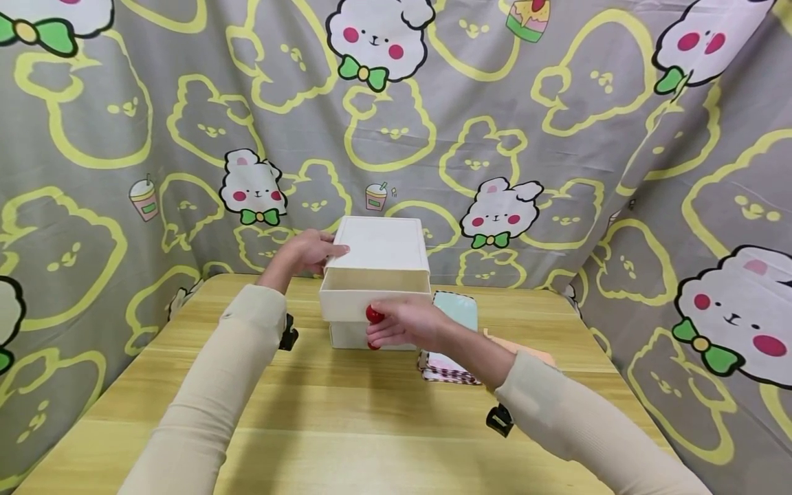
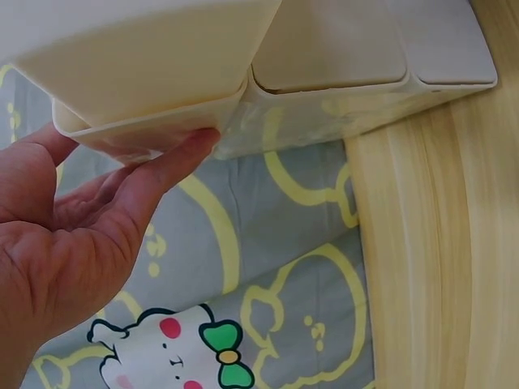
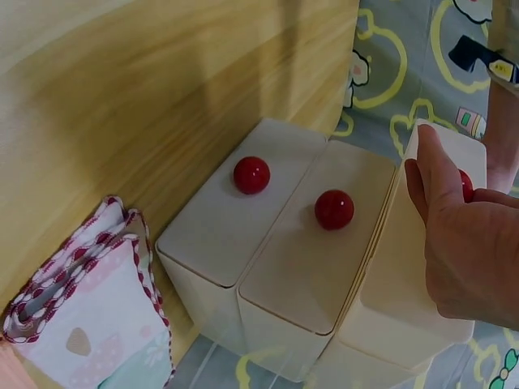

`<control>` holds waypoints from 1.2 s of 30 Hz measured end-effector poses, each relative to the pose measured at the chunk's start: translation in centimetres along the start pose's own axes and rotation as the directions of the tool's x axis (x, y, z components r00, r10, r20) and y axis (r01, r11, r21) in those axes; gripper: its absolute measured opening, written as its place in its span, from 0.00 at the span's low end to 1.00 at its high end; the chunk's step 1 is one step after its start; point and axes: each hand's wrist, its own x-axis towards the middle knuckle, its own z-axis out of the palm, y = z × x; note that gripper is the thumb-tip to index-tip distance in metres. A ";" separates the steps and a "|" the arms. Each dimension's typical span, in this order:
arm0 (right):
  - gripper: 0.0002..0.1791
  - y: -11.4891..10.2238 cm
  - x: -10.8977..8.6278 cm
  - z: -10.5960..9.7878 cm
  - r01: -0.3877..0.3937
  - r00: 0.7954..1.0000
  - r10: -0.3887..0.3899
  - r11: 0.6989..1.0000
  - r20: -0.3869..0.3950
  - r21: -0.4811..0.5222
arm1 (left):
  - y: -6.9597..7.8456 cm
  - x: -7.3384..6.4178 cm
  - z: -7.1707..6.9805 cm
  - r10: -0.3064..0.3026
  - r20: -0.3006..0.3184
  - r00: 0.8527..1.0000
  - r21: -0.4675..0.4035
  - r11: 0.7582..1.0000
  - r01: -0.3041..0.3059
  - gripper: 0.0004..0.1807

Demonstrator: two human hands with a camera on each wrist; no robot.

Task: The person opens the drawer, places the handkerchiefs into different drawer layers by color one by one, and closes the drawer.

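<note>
A white drawer cabinet [image 1: 380, 240] stands at the back of the table. Its top drawer [image 1: 344, 306] is pulled partway out. My right hand [image 1: 405, 322] is at the drawer's front, holding its red round knob [image 1: 374, 314] between thumb and fingers. My left hand [image 1: 308, 251] grips the cabinet's left side near the top, thumb over the upper edge. From the left wrist, its fingertips [image 2: 203, 144] press the side wall. Two lower drawers [image 3: 296, 271] with red knobs [image 3: 334, 210] are closed in the right wrist view. The open drawer's inside is mostly hidden.
Folded cloths [image 1: 456, 313] with checked edging lie right of the cabinet, partly behind my right forearm. A peach cloth [image 1: 526, 349] is beside them. The wooden table [image 1: 346, 433] stretches toward me, and a patterned curtain [image 1: 396, 137] hangs close behind the cabinet.
</note>
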 end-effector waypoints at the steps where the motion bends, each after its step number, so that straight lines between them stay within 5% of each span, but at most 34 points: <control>1: 0.21 0.1 -0.1 0.1 0.002 1.000 -0.002 1.000 -0.003 0.003 | 0.0 0.0 0.0 0.000 0.001 1.000 0.000 1.000 0.000 0.35; 36: 0.22 2.5 -5.3 2.9 0.056 0.998 -0.056 0.998 -0.001 0.001 | 0.0 -0.1 0.0 0.006 -0.029 1.000 0.016 1.000 -0.006 0.34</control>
